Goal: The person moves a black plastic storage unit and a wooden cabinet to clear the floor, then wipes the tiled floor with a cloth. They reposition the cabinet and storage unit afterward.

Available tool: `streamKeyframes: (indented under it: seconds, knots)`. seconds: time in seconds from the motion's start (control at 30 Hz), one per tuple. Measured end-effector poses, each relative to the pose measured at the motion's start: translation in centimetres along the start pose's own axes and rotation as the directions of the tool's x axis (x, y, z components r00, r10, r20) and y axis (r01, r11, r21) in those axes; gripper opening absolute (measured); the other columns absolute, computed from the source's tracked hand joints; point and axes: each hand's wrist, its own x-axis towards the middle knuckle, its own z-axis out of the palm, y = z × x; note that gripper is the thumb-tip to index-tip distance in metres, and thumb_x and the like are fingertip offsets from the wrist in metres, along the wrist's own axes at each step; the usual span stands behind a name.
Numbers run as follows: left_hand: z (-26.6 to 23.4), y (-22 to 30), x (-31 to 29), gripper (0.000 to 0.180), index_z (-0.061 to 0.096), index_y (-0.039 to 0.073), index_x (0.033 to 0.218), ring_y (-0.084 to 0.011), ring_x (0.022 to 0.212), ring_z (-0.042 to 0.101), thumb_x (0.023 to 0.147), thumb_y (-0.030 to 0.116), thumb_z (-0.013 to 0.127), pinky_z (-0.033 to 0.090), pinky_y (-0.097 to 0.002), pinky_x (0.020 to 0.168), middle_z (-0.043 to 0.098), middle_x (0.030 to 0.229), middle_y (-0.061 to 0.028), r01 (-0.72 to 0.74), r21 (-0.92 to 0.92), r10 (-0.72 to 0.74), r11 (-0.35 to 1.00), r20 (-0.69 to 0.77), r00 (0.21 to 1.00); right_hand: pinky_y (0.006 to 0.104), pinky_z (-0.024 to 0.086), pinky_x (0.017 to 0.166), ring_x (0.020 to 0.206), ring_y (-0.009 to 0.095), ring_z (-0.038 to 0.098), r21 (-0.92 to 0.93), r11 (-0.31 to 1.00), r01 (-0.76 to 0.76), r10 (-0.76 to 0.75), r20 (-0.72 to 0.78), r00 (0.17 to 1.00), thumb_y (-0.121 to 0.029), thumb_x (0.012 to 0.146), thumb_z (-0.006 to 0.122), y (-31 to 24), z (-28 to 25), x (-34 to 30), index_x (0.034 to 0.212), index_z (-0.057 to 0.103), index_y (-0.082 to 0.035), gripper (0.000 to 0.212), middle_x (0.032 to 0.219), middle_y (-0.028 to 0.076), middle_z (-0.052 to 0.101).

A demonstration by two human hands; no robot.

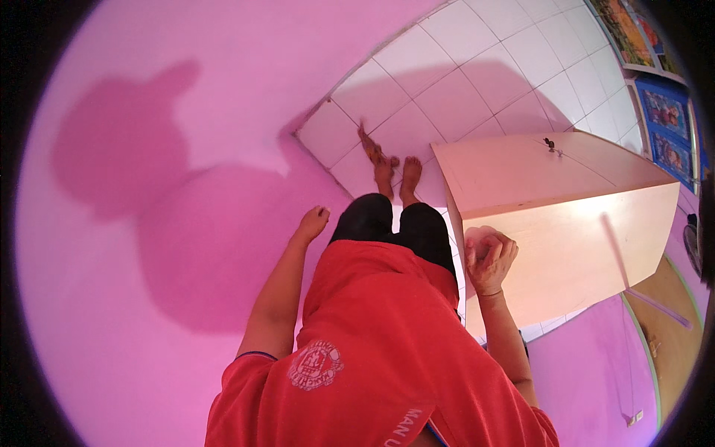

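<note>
My left hand (314,223) hangs beside my left thigh, close to the pink wall, with its fingers curled in. Nothing shows sticking out of it. My right hand (491,262) is raised in front of the near side of a pale wooden cabinet (558,246). Its fingers are bent, with the thumb apart from them, and no object shows in it. A faint rounded shadow lies on the cabinet behind the fingers; whether they touch the panel I cannot tell. A knob or lock with a key (553,147) sits on the cabinet's other face.
Beside my bare feet (410,175) on the white tiled floor (417,74) is a small brown mottled shape (371,145), perhaps a cat. The pink wall (246,89) rises at left. A blue picture-covered cabinet (666,123) stands far right; a brown panel (670,320) is near right.
</note>
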Motion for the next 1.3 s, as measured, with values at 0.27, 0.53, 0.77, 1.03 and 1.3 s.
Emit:
streamKeyframes:
  seconds: [0.27, 0.53, 0.77, 1.03, 1.3]
  knots:
    - [-1.7, 2.8, -1.5, 0.044, 0.061, -0.002, 0.106, -0.0359, 0.093, 0.063, 0.094, 0.039, 0.049, 0.047, -0.0421, 0.083, 0.066, 0.096, -0.0217, -0.056, 0.062, 0.063, 0.997, -0.111, 0.992, 0.0454, 0.04, 0.077, 0.088, 0.033, 0.052, 0.007, 1.0, 0.011, -0.011, -0.007, 1.0, -0.031, 0.082, 0.069, 0.3, 0.0, -0.2, 0.098, 0.052, -0.006, 0.034, 0.101, 0.014, 0.055]
    - [-1.5, 5.7, 0.3, 0.046, 0.06, -0.002, 0.103, -0.0231, 0.085, 0.062, 0.096, 0.042, 0.049, 0.048, -0.0374, 0.079, 0.066, 0.091, -0.0132, -0.166, 0.078, 0.176, 0.983, -0.146, 0.974, 0.0457, 0.039, 0.078, 0.089, 0.034, 0.051, 0.009, 1.0, 0.016, -0.016, 0.008, 1.0, -0.029, 0.08, 0.068, 0.2, -0.3, -0.1, 0.097, 0.052, -0.005, 0.034, 0.101, 0.015, 0.054]
    - [-3.0, 3.3, 2.0, 0.042, 0.061, -0.003, 0.097, -0.0338, 0.08, 0.061, 0.093, 0.038, 0.05, 0.047, -0.0423, 0.075, 0.064, 0.085, -0.0209, -0.149, 0.044, 0.153, 0.988, -0.104, 0.983, 0.0439, 0.039, 0.077, 0.087, 0.032, 0.051, 0.041, 0.999, 0.021, -0.02, -0.021, 1.0, -0.023, 0.08, 0.07, -0.1, -0.8, 0.1, 0.093, 0.052, -0.004, 0.029, 0.097, 0.014, 0.054]
    - [-9.8, 4.6, 7.7, 0.041, 0.06, -0.003, 0.101, -0.0211, 0.076, 0.063, 0.096, 0.036, 0.05, 0.049, -0.0362, 0.067, 0.066, 0.085, -0.012, -0.115, 0.225, 0.128, 0.968, -0.046, 0.991, 0.0443, 0.041, 0.076, 0.088, 0.034, 0.052, 0.181, 0.976, -0.117, 0.127, -0.043, 0.991, -0.019, 0.079, 0.07, -0.9, -2.4, 1.4, 0.097, 0.053, -0.004, 0.028, 0.097, 0.015, 0.055]
    - [-17.3, 17.8, 13.8, 0.042, 0.062, 0.002, 0.108, -0.0371, 0.094, 0.062, 0.094, 0.039, 0.048, 0.047, -0.0437, 0.083, 0.066, 0.097, -0.0211, -0.265, 0.232, 0.273, 0.936, -0.001, 0.962, 0.0431, 0.043, 0.078, 0.094, 0.032, 0.054, 0.18, 0.917, -0.356, 0.394, -0.273, 0.878, -0.005, 0.081, 0.066, 1.0, -2.7, 10.2, 0.094, 0.054, -0.005, 0.018, 0.097, 0.015, 0.055]
